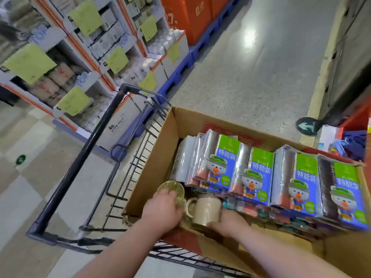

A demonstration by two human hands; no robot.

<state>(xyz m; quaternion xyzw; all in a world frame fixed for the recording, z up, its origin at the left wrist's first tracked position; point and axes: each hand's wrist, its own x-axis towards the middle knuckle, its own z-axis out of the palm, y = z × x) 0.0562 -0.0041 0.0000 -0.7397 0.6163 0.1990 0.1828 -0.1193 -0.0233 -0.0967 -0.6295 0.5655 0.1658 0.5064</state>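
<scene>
An open cardboard box [148, 167] sits in a dark wire trolley [84, 157]. Inside it, my left hand [162, 211] grips a clear yellowish glass cup [170, 188] at the box's near left corner. Beside it my right hand [228, 223] holds a beige mug with a handle [206, 209] from below and behind. Several flat packs with a blue and green label and a cartoon bear [259, 177] fill the rest of the box, stacked in layers.
Store shelving with green price tags [86, 17] and white goods lines the left on blue pallets [176, 77]. Orange cartons [196, 17] stand at the back. A polished grey aisle floor [261, 67] runs ahead. A red bin with blue items [353, 143] is at the right.
</scene>
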